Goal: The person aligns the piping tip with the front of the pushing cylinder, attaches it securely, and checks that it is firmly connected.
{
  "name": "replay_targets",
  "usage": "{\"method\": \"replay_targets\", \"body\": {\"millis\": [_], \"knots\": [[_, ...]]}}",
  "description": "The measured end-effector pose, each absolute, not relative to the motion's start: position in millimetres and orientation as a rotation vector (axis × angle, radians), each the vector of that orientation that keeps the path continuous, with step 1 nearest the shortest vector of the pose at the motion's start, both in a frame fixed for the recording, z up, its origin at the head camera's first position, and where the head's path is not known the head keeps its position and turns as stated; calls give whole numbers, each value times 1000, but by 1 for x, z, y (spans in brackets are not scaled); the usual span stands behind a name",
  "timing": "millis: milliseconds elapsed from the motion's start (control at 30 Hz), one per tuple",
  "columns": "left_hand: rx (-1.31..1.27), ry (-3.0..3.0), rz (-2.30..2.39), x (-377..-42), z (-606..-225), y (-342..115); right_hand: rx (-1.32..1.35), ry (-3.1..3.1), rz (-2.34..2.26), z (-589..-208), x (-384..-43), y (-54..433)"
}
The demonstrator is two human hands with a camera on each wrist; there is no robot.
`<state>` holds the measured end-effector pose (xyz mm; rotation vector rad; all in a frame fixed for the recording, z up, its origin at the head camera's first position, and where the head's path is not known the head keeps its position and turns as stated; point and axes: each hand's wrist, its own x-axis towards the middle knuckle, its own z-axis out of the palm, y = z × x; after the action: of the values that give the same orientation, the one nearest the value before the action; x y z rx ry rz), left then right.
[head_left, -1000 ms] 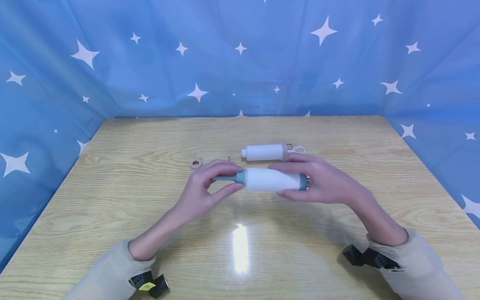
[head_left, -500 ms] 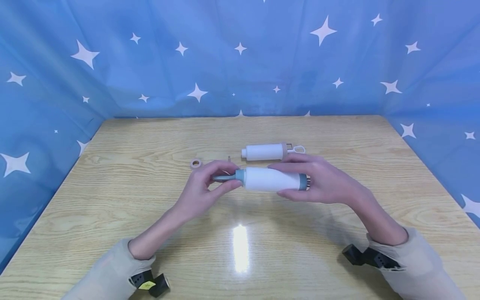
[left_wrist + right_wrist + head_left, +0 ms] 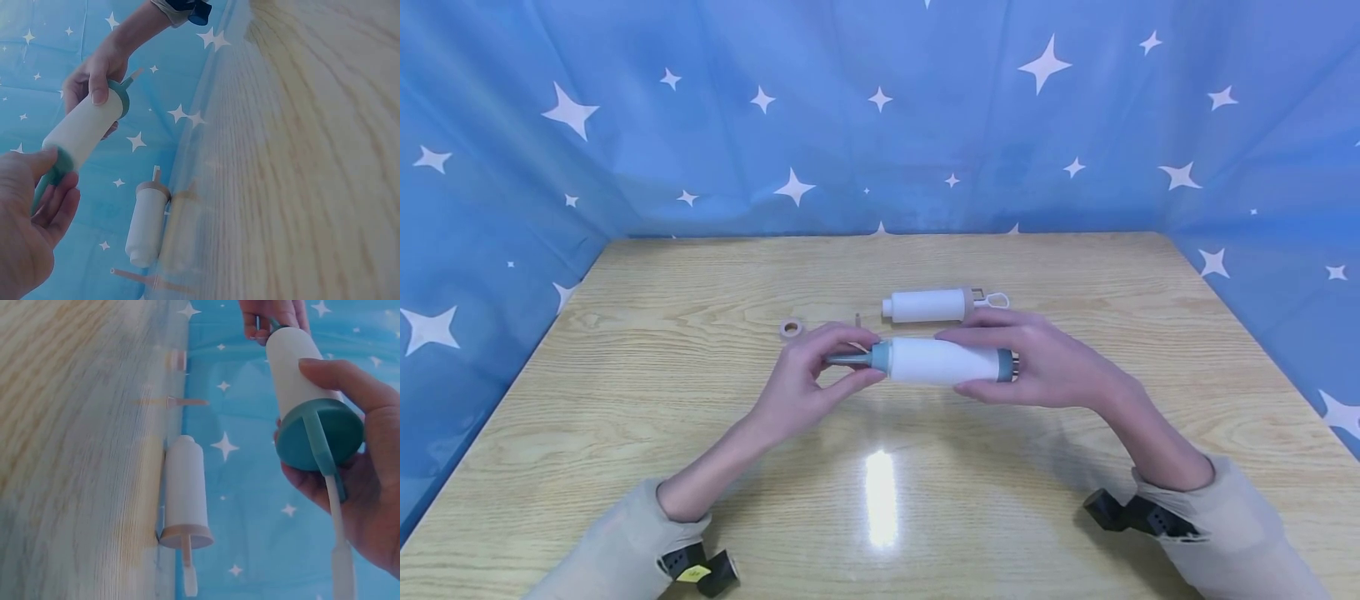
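Observation:
Held level above the table is a white piping syringe (image 3: 943, 360) with teal ends. My left hand (image 3: 808, 379) pinches its teal collar (image 3: 881, 358), thumb and fingers on opposite sides, and the narrow teal nozzle (image 3: 848, 358) points into that palm. My right hand (image 3: 1048, 358) grips the barrel near the other end; in the right wrist view the thumb (image 3: 340, 375) lies along the white side. A teal end cap (image 3: 322, 434) and a pale plunger rod (image 3: 337, 525) show there. The head view hides most of the plunger behind the right hand.
Behind the hands, a second white syringe (image 3: 928, 306) with a beige end and loop handle lies on the wooden table (image 3: 662, 400). A beige ring (image 3: 791, 328) and a small slim beige nozzle (image 3: 858, 319) lie to its left. A blue star-patterned curtain (image 3: 880, 50) surrounds the table.
My left fingertips have shifted slightly on the teal collar, drawing back a little from the barrel. The right hand and the syringe stay almost in place.

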<state>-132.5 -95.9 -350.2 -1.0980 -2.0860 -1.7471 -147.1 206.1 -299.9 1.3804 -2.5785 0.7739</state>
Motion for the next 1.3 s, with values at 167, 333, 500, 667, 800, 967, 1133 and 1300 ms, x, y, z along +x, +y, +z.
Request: {"method": "replay_targets", "body": {"millis": [167, 333, 500, 667, 800, 967, 1133, 1300], "knots": [[-1104, -2074, -1715, -133, -350, -96, 1365, -2599, 781, -301, -147, 206], [-1110, -2064, -1741, -133, -350, -97, 1344, -2617, 781, -302, -147, 206], [-1104, -2061, -1768, -133, -351, -98, 1357, -2603, 767, -303, -147, 205], [-1081, -2089, -1776, -133, -350, -98, 1380, -2573, 757, -302, -147, 205], [-1007, -2167, -1779, -132, -348, -99, 1390, -2550, 762, -301, -147, 206], [-947, -2232, -1778, -131, -347, -100, 1396, -2539, 761, -301, -148, 206], [-980, -2210, -1762, -131, -348, -100, 1406, -2533, 763, -301, -148, 206], [-1055, -2134, -1772, -133, -349, -99, 1400, -2545, 785, -301, -148, 207]]}}
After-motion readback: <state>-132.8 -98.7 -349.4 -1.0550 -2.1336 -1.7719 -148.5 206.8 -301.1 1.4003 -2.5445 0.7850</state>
